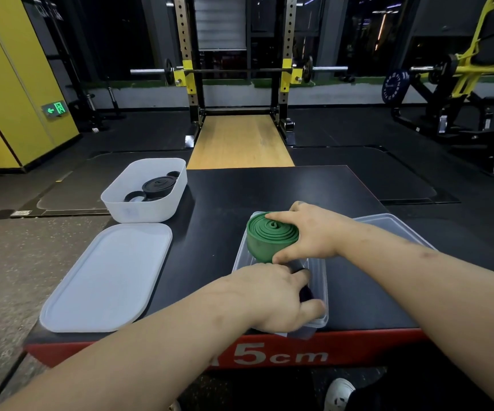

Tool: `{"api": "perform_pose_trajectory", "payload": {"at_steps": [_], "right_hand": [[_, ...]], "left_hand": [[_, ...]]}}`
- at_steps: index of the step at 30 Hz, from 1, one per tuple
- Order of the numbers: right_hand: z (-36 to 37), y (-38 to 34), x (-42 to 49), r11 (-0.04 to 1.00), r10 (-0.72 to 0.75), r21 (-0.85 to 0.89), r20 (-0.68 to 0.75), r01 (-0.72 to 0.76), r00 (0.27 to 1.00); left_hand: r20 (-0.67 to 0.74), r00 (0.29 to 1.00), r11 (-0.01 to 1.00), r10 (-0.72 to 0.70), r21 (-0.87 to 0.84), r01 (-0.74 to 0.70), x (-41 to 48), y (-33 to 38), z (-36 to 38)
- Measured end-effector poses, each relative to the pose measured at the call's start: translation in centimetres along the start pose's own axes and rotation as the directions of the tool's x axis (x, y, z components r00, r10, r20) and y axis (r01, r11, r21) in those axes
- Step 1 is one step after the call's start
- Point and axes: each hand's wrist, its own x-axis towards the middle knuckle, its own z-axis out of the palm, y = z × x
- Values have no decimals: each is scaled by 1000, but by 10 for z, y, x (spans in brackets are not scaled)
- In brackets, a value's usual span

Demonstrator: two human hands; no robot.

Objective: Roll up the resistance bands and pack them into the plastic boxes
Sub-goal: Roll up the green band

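The right hand (314, 232) pinches the green band roll (269, 237) over the clear box (325, 277); the left hand (275, 295) curls its fingers round a dark roll (307, 293) inside. Black worktop (269, 185), squat rack (237, 71) behind.

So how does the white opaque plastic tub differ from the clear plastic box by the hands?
The white opaque plastic tub is deep, the clear plastic box shallow. The tub holds black rolled bands, untouched; the box holds a green rolled band gripped by the right hand, and the left hand grips a dark roll in it. Both are open, white lid and clear lid lying alongside.
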Motion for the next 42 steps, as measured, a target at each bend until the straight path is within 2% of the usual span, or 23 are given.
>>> {"api": "perform_pose_trajectory", "payload": {"at_steps": [9, 14, 19, 22, 24, 28, 32, 35, 39, 42], "right_hand": [[10, 1, -3, 997, 21, 80, -20, -20, 1000], [13, 3, -3, 996, 33, 88, -32, -30, 999], [11, 3, -1, 995, 48, 87, -14, -46, 999], [7, 4, 1, 993, 40, 108, -5, -39, 999], [6, 4, 2, 990, 33, 138, -10, -31, 999], [8, 5, 2, 987, 23, 158, -39, -17, 999], [13, 6, -2, 992, 16, 125, -45, -10, 999], [13, 5, -4, 993, 25, 118, -36, -21, 999], [14, 4, -3, 995, 25, 92, -19, -24, 999], [14, 3, -3, 998, 34, 51, -2, -34, 999]], "left_hand": [[-1, 997, 997, -72, -24, 72, 1, 12, 11], [-82, 991, 990, -105, -102, 96, -7, 14, 15], [-178, 977, 990, -119, -101, 102, -10, 10, 14], [-101, 989, 973, -110, -215, 86, -10, -3, 4], [-42, 998, 964, -49, -262, 36, -9, -10, -3], [21, 996, 973, 89, -215, -83, -1, -6, -7], [31, 990, 974, 137, -184, -129, 7, -6, -5], [-10, 987, 980, 161, -118, -161, 3, -7, -1], [-99, 972, 973, 213, 109, -202, 3, 0, 11], [-176, 953, 966, 249, 118, -230, 4, -4, 15]]}}
